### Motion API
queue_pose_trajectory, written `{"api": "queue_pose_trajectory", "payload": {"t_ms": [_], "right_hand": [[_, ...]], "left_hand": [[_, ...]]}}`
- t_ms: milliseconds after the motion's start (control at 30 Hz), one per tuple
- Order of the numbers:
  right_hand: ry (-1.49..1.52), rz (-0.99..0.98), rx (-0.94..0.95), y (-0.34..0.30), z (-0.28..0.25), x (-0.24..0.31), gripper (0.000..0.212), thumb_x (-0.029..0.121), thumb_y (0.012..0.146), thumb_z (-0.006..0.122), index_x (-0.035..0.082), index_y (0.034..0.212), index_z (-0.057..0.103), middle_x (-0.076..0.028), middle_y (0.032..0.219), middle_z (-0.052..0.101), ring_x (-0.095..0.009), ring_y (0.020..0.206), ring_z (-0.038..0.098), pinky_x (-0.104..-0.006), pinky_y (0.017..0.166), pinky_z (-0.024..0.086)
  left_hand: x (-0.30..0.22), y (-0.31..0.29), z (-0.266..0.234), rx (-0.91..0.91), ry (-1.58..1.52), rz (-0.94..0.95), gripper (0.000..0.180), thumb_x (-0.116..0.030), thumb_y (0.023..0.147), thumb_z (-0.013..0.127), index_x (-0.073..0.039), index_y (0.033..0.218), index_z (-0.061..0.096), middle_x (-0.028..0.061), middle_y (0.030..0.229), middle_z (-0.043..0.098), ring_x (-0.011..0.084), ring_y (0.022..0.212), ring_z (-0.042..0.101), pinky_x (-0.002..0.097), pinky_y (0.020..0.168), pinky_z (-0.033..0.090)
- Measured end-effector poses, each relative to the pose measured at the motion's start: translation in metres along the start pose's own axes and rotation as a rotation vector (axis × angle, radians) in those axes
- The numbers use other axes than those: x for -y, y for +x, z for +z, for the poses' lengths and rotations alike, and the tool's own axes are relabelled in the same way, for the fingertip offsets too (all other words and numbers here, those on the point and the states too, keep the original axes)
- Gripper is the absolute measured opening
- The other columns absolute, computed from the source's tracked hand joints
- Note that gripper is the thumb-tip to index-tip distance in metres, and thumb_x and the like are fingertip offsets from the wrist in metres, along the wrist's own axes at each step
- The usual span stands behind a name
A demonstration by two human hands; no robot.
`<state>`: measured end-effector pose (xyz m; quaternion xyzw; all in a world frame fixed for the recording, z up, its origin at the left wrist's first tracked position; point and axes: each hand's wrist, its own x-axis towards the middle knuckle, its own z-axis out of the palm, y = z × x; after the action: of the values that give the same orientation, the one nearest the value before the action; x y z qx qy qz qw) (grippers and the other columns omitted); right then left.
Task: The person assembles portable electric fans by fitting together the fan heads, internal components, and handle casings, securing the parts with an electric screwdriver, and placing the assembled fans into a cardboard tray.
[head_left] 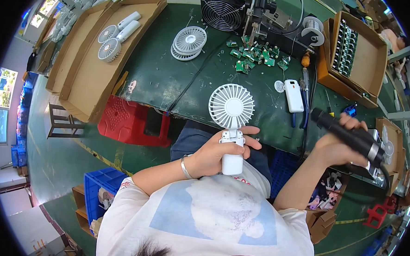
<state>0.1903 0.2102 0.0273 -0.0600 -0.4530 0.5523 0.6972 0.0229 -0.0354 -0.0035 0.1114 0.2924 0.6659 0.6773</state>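
A white handheld fan [233, 107] stands upright in front of my body, its round grille pointing up toward the table's front edge. My left hand [210, 152] is closed around its handle, thumb across the front and some fingers reaching out past the right side. Off to the right, my right hand [336, 146] grips a black electric screwdriver [339, 130], which tilts with one end up to the left; its cord hangs from the lower right end. A white fan handle casing [294, 96] lies on the green table [170, 87] between the two hands, beside blue-handled pliers [304, 103].
Green circuit boards [260, 54] lie scattered below a soldering stand with a solder wire spool [313, 31]. White fan grilles [189, 43] rest at the middle left. A cardboard tray [84, 82] with fans stands left, above a red stool [124, 121]; a cardboard box [371, 53] sits right.
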Motion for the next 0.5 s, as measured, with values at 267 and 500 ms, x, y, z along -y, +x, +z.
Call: {"api": "queue_pose_trajectory", "payload": {"t_ms": [267, 500], "right_hand": [[-0.224, 0.322, -0.367, -0.034, -0.026, -0.021, 0.029, 0.022, 0.096, 0.056, -0.002, 0.112, 0.054, -0.016, 0.111, 0.060, -0.024, 0.114, 0.054, -0.0343, 0.102, 0.039], [-0.354, 0.915, -0.184, -0.046, -0.041, 0.009, 0.061, 0.053, 0.098, 0.039, -0.003, 0.091, 0.061, -0.005, 0.063, 0.056, -0.016, 0.057, 0.055, -0.0228, 0.050, 0.040]], "left_hand": [[0.000, 0.003, 0.001, -0.032, -0.031, 0.149, 0.051, -0.015, 0.087, 0.059, -0.005, 0.133, 0.042, 0.0175, 0.139, 0.044, 0.0192, 0.105, 0.055, 0.0338, 0.090, 0.048], [0.001, 0.010, -0.003, -0.075, 0.128, 0.192, 0.044, -0.005, 0.088, 0.062, -0.005, 0.129, 0.043, 0.0134, 0.128, 0.056, 0.0226, 0.118, 0.054, 0.0403, 0.098, 0.046]]}}
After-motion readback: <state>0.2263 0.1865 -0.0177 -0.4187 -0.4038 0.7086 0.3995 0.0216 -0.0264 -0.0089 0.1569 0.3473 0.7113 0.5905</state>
